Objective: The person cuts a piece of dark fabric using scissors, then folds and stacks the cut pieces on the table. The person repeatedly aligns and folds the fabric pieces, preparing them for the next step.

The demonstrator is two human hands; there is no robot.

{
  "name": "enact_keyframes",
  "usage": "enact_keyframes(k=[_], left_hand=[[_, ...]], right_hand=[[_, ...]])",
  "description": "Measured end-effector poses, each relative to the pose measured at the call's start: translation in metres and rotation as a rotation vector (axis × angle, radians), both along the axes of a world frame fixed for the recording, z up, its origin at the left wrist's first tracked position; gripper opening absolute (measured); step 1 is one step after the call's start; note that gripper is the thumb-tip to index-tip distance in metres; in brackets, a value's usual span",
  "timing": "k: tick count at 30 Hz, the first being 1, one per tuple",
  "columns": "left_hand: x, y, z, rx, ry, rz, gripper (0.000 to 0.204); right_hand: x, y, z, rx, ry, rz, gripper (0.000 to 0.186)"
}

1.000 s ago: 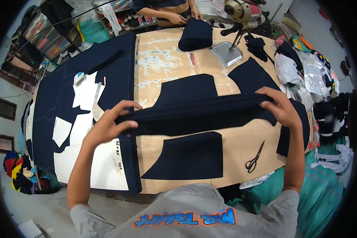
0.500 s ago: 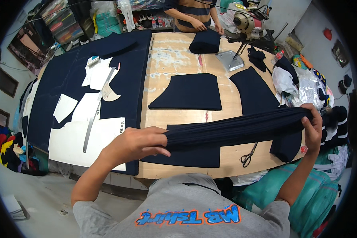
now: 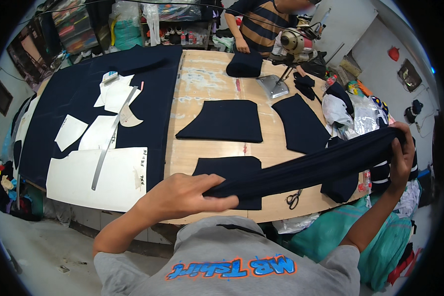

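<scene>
A long gathered strip of dark navy fabric (image 3: 311,167) stretches between my two hands above the near part of the table. My left hand (image 3: 195,195) is closed on its left end, thumb and fingers pinching the cloth. Higher up at the right, my right hand (image 3: 402,150) grips the other end, so the strip slants upward to the right. Beneath the strip lies a cut navy fabric panel (image 3: 227,167), partly covered. Another cut panel (image 3: 222,121) lies flat beyond it, and a curved stack of cut fabric (image 3: 301,123) sits to the right. Scissors (image 3: 293,199) rest near the front edge.
White paper patterns (image 3: 96,175) and a metal ruler (image 3: 108,148) lie on navy cloth (image 3: 155,128) covering the table's left side. A cutting machine (image 3: 281,81) stands at the far right. Across the table is another person (image 3: 256,24), near a folded fabric bundle (image 3: 244,65). Green sacks (image 3: 325,232) crowd the right.
The strip's right end has risen and moved right, while its left end has come slightly nearer me. My view has shifted. The co-worker has moved to the right and leans toward the machine.
</scene>
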State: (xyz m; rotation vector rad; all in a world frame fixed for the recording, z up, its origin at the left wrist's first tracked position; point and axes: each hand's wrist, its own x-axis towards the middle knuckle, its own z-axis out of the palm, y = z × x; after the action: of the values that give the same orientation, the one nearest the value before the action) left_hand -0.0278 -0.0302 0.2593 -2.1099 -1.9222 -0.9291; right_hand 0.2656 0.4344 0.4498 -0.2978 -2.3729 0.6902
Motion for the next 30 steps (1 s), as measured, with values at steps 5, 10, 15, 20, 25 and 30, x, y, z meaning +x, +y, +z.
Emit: enact_keyframes(k=[5,10,15,20,25,30], left_hand=[[0.009,0.023,-0.023,0.097,-0.297,0.048,0.049],[0.013,0.033,-0.031,0.052,-0.323,0.116,0.029],[0.02,0.044,-0.04,0.121,-0.218,0.103,0.023],[0.026,0.055,-0.048,0.168,-0.178,0.073,0.031],[0.034,0.074,-0.071,0.182,-0.164,0.124,0.036],[0.039,0.095,-0.097,0.274,-0.265,0.138,0.034]], right_hand=[[0.01,-0.009,0.008,0.088,0.044,0.004,0.037],[0.017,-0.021,0.011,0.019,0.021,-0.016,0.035],[0.023,-0.028,0.018,0.126,0.036,-0.046,0.034],[0.026,-0.035,0.028,0.172,0.026,-0.068,0.034],[0.023,-0.051,0.034,0.193,0.018,-0.078,0.033],[0.016,-0.064,0.037,0.175,0.013,-0.115,0.029]])
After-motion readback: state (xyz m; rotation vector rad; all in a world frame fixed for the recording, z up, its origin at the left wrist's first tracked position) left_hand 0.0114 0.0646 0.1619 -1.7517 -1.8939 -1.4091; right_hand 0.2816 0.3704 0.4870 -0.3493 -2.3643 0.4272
